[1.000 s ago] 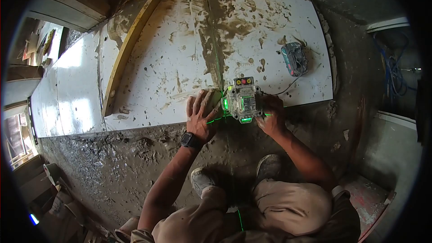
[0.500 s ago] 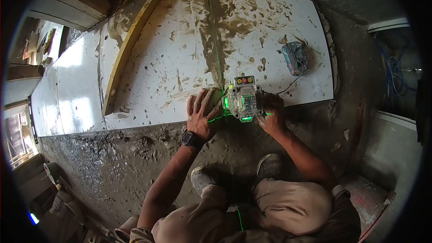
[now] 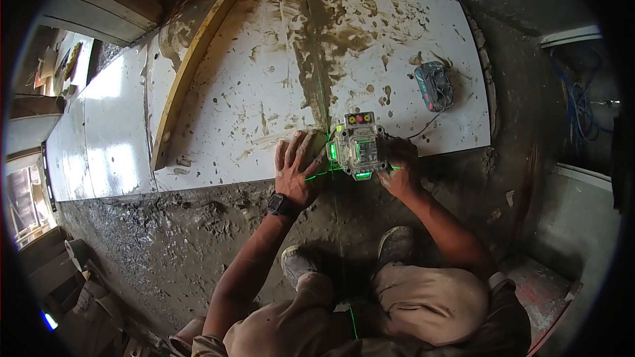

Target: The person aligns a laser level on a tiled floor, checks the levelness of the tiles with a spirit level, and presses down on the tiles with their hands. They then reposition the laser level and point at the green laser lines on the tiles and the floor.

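Observation:
A mud-smeared laser level (image 3: pixel 358 151) with lit green windows stands at the near edge of the white tiles (image 3: pixel 238 106). My right hand (image 3: pixel 401 164) is closed against its right side, with some fingers hidden in shadow. On the tile to the left of the level, my left hand (image 3: pixel 295 166) lies with its fingers spread; a green laser line crosses it. A wire runs from the level to a dirty battery pack (image 3: pixel 434 86) farther right on the tile. Another green line follows the muddy joint between the tiles.
A long yellow straightedge (image 3: pixel 192 66) lies slanted across the tiles at the left. Wet mortar (image 3: pixel 178 238) covers the floor on the near side, around my shoes (image 3: pixel 397 244). Blue cables (image 3: pixel 582 109) hang at the right, and stacked boards (image 3: pixel 86 277) stand lower left.

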Motion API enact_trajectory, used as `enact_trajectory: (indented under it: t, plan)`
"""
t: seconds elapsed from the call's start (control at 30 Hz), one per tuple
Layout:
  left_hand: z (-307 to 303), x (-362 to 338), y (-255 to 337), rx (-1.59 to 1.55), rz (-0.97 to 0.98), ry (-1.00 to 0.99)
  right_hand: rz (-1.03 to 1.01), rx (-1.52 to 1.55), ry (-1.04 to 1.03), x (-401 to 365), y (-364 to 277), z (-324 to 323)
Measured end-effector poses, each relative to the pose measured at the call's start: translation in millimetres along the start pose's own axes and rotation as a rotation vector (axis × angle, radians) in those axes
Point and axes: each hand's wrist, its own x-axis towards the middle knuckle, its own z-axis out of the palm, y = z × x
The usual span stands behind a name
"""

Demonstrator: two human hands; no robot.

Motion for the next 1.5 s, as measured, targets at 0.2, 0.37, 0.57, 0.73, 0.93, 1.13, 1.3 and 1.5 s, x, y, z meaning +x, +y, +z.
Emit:
enact_trajectory:
  t: [0.2, 0.37, 0.57, 0.73, 0.93, 1.13, 1.3, 1.5]
  plan:
    - [-4, 0, 1, -0.054, 0.012, -0.008, -0.012, -0.01, 0.011, 0, 1, 0]
    - [-5, -13, 6, -0.056, -0.03, 0.017, -0.016, -0.011, 0.04, -2, -3, -9]
    - [-14, -71, 37, -0.129, -0.072, 0.044, 0.031, 0.04, 0.138, -27, 5, -28]
    - [-11, -107, 50, -0.194, -0.073, -0.02, 0.229, 0.058, 0.245, -53, 33, -44]
    - [-24, -96, 41, -0.161, -0.098, 0.017, 0.377, -0.182, 0.404, -67, 99, -120]
    - [-25, -96, 32, -0.17, -0.136, 0.014, 1.058, -0.064, 0.367, -97, 202, -181]
    - [-23, -101, 43, -0.209, -0.115, -0.017, 1.144, 0.369, 0.519, -101, 218, -177]
    - [-21, -102, 49, -0.225, -0.134, -0.02, 1.044, 0.467, 0.42, -112, 225, -173]
